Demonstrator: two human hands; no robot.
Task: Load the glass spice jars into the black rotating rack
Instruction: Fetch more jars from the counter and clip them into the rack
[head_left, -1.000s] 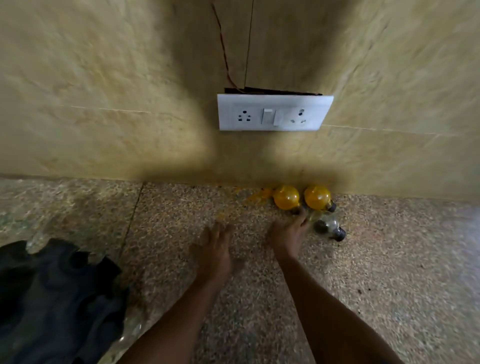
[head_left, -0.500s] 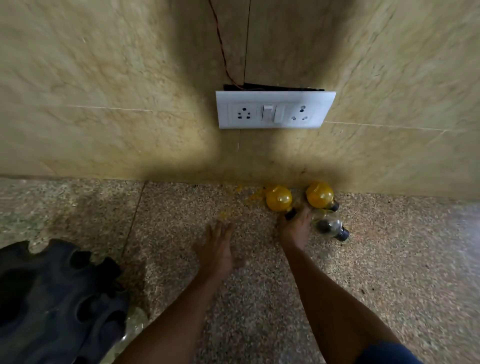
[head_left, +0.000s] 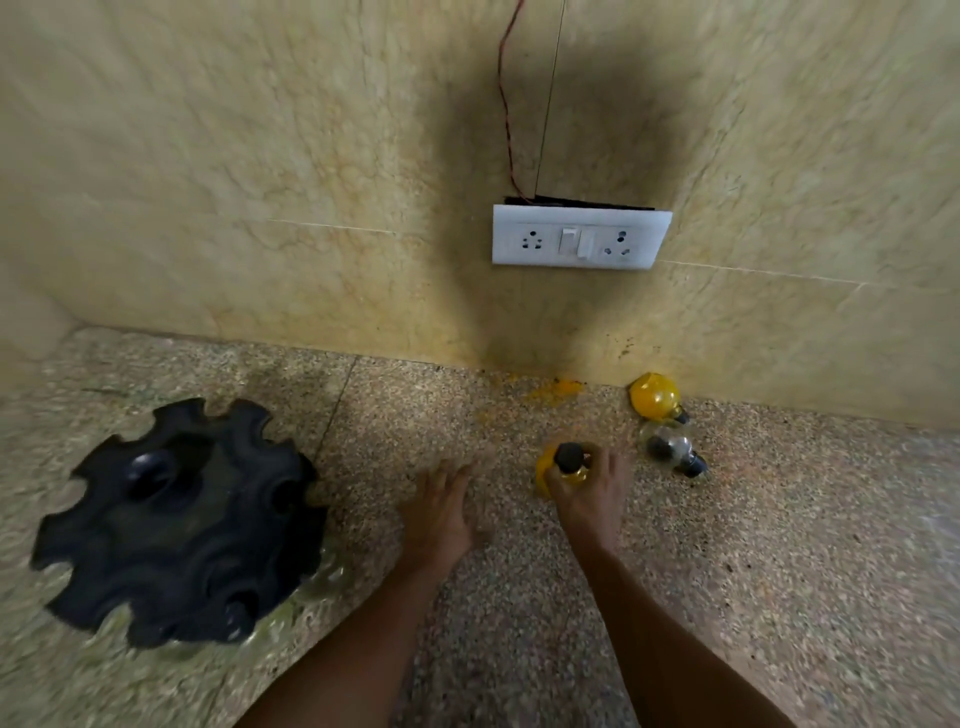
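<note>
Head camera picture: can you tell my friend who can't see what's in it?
The right hand grips a round glass jar of yellow spice by its black cap end, over a speckled stone counter. The left hand is open beside it. A black rack is on the left; two more jars lie by the wall.

There is only one view, from a wide-angle camera on the person's head, which looks forward and down at the speckled counter, close above both forearms, and faces the yellowish wall with its white socket plate
</note>
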